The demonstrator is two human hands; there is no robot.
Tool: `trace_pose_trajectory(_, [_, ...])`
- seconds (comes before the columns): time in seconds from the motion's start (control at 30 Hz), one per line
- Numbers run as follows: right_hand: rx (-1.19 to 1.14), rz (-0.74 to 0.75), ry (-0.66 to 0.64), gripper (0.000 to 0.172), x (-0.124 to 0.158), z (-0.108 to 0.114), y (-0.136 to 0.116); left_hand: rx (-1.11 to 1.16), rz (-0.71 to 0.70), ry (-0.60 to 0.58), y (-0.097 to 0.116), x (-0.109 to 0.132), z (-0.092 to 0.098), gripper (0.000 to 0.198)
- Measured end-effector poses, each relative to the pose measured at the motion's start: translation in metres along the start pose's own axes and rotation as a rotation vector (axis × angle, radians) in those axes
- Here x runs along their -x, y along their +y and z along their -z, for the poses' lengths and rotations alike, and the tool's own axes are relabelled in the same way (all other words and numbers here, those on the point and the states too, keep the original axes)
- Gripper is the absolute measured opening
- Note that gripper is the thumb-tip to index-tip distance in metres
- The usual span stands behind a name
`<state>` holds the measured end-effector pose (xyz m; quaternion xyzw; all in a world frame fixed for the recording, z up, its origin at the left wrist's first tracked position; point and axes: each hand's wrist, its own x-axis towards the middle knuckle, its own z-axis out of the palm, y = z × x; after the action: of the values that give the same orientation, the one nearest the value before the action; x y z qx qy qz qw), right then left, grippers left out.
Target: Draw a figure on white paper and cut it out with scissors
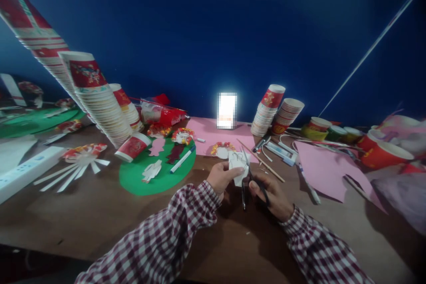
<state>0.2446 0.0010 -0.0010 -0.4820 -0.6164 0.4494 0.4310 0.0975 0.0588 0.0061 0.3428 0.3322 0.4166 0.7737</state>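
My left hand (223, 178) pinches a small white piece of paper (235, 163) with dark drawn lines on it, thumb on top. In my right hand (273, 196) are scissors (262, 190) with black handles, their blades against the right side of the paper. A dark pen (243, 199) lies just below the paper, between the hands. Beyond the paper, a white disc with a red and yellow frilled rim (222, 145) rests on a pink sheet (203, 129).
Left of my hands, a green paper disc (133, 183) bears paper cutouts and a marker (181, 159). Tall paper-cup stacks (100, 102) lean behind it. A white power strip (33, 171) lies far left. Rightward are a wooden stick (266, 165), cup stacks (269, 108) and pink paper (324, 168).
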Motion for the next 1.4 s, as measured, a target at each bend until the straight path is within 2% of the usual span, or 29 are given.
trace_pose_trajectory(0.83, [-0.006,-0.042,-0.007,0.032,0.0006,0.0018,-0.0002,-0.102,-0.056,0.076,0.0015,-0.0023,0.0028,0.032])
trace_pose_trajectory(1.17, [0.060,0.031,-0.023,0.029,-0.0014,0.0033,-0.0002,-0.164,-0.049,0.020,0.0014,-0.0041,0.0059,0.035])
trace_pose_trajectory(1.4, [0.040,0.024,-0.028,0.031,-0.0021,0.0045,-0.0006,-0.161,-0.034,0.011,0.0015,-0.0042,0.0071,0.037])
